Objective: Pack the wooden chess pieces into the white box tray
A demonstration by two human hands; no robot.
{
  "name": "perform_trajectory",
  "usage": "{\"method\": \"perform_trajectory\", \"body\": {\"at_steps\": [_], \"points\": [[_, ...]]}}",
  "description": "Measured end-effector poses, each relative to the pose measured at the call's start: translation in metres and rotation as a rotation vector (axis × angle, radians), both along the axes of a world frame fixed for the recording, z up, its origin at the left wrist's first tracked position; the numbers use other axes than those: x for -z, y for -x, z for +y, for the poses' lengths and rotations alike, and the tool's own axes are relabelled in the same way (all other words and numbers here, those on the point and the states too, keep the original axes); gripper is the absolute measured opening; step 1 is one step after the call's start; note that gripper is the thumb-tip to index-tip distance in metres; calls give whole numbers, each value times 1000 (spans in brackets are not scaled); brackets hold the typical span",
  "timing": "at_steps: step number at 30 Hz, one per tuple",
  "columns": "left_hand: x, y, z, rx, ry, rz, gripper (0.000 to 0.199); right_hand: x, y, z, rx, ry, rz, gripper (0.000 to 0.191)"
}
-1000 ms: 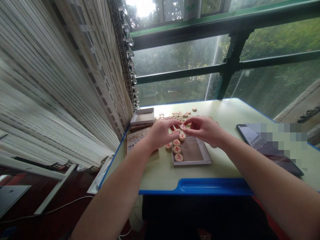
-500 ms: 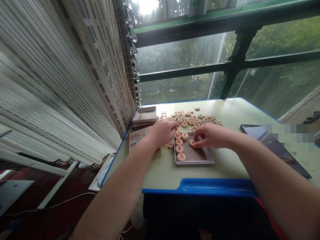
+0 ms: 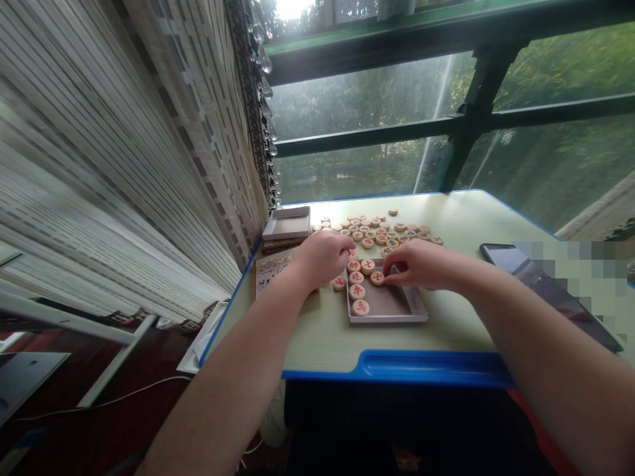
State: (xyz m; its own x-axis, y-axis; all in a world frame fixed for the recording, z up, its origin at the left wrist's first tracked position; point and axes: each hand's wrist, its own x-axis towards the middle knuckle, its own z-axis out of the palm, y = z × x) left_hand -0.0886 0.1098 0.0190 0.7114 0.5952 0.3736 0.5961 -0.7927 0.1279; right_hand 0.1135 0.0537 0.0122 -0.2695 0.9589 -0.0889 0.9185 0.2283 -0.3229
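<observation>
An open shallow box stands on the table with several round wooden pieces with red characters along its left side. My right hand reaches over the box, its fingertips at the right edge of a red-marked piece. This piece lies flat beside the left column. My left hand is at the box's far left corner, its curled fingers at a red-marked piece. Just outside the box's left wall lies another red-marked piece.
Many loose pieces are spread behind the box. A second open box sits at the far left, above a printed box. A dark tablet lies at the right, and a blue trough runs along the near edge.
My right hand has shifted the piece in the box leftward, up against the others, and its fingertips are now at the piece's edge. My left hand has hardly moved.
</observation>
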Motion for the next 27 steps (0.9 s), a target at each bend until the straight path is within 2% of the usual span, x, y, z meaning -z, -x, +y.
{"method": "perform_trajectory", "body": {"at_steps": [18,27], "points": [[1,0,0,15,-12,20,28,9,3,3,-40,-117,-14,19],[2,1,1,24,-14,31,28,7,5,2,-9,-115,-27,19]]}}
